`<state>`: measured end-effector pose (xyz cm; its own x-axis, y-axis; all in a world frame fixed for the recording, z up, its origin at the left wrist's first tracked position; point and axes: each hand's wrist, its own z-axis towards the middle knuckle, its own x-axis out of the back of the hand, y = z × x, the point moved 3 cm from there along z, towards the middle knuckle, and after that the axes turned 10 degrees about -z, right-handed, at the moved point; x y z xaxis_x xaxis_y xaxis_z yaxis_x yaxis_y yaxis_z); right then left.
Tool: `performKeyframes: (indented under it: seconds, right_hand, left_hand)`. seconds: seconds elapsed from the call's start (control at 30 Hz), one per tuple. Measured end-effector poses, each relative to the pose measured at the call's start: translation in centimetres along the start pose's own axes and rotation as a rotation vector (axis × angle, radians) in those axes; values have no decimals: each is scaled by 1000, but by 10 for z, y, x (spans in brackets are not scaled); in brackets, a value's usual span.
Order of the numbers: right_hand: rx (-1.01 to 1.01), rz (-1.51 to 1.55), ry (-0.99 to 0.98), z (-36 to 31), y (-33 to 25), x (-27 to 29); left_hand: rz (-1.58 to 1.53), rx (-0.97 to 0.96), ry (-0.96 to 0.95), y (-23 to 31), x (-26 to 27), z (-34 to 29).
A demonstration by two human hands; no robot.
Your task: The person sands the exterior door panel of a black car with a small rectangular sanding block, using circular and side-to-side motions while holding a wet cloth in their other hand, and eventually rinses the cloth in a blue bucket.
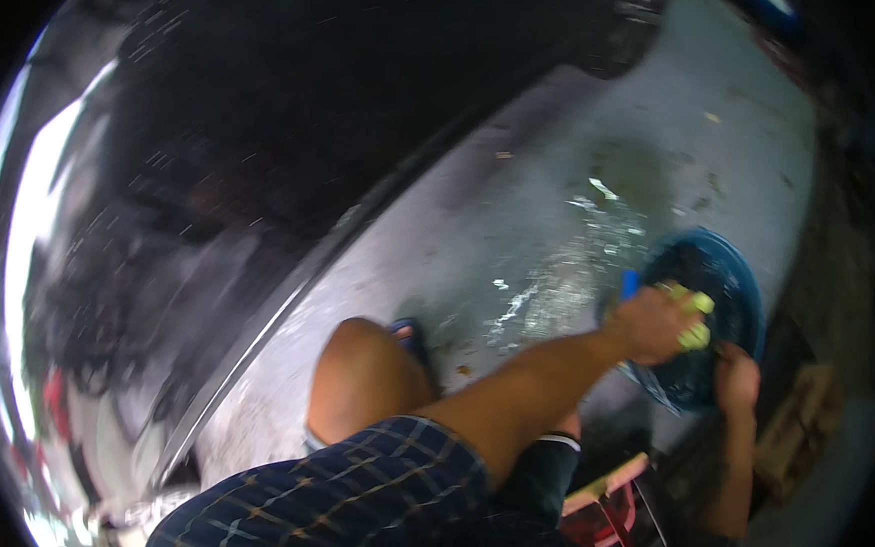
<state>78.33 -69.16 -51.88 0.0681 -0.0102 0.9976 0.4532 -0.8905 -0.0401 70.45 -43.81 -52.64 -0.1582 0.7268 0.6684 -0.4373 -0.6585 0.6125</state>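
My left hand (652, 325) is stretched across to the right, closed around a bunched yellow-green cloth (696, 321) above a round blue tub (747, 275). Motion blur softens the cloth's edges. My right hand (739, 380) is at the tub's near right rim, with its fingers curled over the edge and partly hidden. Dark water seems to fill the tub. A small bright blue piece (630, 282) shows beside my left wrist; what it is I cannot make out.
A shiny black car (265, 153), wet with drops, takes up the left side. Wet grey concrete (548, 270) lies between it and the tub. A small stool or stand with red legs (615, 515) and a wooden block (797, 431) are at the lower right.
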Motion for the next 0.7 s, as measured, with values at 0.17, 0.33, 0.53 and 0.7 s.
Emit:
performKeyframes:
  seconds: [0.17,0.33,0.53,0.7]
  right_hand:
    - [-113,-28,5,8,-30,14]
    - [-234,-121,-81,16,-46,12]
    - [-133,-265,-164,0,-26,-1]
    - [-128,-242,-182,9,-47,7]
  left_hand:
    - [51,70,-246,-15,31,37]
    - [265,294,-578,-38,-1,68]
    - [332,401,-784,-35,-78,70]
    - [343,467,-1040,-69,-109,58]
